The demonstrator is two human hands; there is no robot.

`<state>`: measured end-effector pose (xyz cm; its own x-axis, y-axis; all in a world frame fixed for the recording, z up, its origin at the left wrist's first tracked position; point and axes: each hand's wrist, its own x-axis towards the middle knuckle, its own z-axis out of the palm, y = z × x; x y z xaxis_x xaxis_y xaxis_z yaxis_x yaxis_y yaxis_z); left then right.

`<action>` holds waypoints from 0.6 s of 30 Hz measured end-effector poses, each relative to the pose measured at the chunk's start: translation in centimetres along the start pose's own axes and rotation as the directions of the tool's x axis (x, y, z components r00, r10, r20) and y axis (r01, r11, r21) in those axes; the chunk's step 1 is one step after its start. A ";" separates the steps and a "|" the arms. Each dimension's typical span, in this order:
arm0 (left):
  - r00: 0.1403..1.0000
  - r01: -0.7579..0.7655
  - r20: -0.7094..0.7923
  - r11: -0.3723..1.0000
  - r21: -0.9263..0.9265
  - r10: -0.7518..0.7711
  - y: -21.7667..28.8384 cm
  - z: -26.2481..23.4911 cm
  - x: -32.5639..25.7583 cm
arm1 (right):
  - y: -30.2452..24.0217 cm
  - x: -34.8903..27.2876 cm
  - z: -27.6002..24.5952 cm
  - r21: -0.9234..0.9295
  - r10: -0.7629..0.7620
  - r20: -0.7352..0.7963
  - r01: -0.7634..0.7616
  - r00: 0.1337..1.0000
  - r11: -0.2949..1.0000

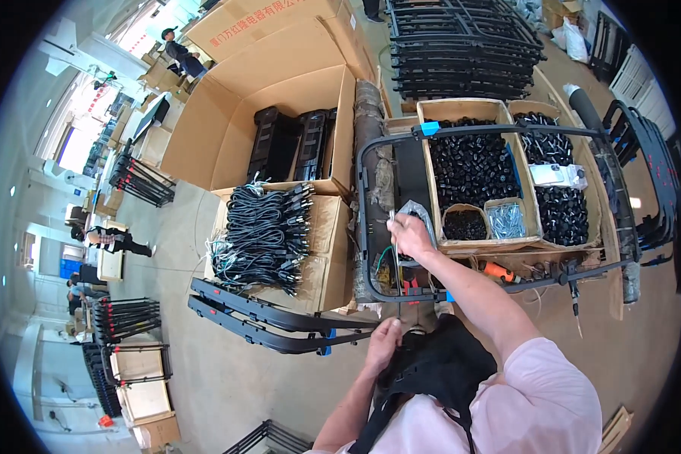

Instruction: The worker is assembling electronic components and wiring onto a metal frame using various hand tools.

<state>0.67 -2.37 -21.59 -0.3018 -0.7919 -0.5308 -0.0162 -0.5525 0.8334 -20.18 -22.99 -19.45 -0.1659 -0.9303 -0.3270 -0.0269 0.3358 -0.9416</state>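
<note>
A large black tubular frame (499,135) lies across the workbench, with blue clips on its bars. Over its left end reaches my right hand (410,236), fingers pinched around a thin cord (398,272) that runs down toward me. Closer to my body, my left hand (386,342) is closed at the lower end of that cord; its fingertips are partly hidden. Under my right hand sits a clear plastic bag (415,208), its contents mostly covered. A green wire (382,259) curves beside the cord, and a red-handled tool (410,284) lies just below.
Wooden bins hold black round parts (473,163), screws (505,219) and black knobs (561,216). Bundled black cables (261,234) lie on a carton at left, beside an open cardboard box (204,144). Curved black bars (280,333) jut out near my left hand. An orange tool (499,272) lies under the frame.
</note>
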 end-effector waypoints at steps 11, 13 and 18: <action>0.988 -0.009 -0.152 0.966 -0.260 -0.031 -0.5 2.5 2.8 | 0.8 -1.7 -3.9 -0.391 0.110 0.283 0.010 0.953 0.920; 0.988 -0.010 -0.149 0.966 -0.257 -0.030 -0.4 2.0 2.2 | -0.8 -2.9 -2.3 -0.559 0.366 0.404 -0.091 0.838 0.824; 0.987 0.037 -0.130 0.933 -0.357 -0.089 0.2 2.4 3.6 | 3.5 -2.1 1.9 -0.506 -0.171 0.253 0.281 0.952 0.815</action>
<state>-2.71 -4.71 -23.00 -0.1728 -0.7664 -0.6186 0.3143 -0.6381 0.7028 -18.02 -20.18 -22.21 0.0959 -0.9807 -0.1705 -0.5677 0.0868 -0.8186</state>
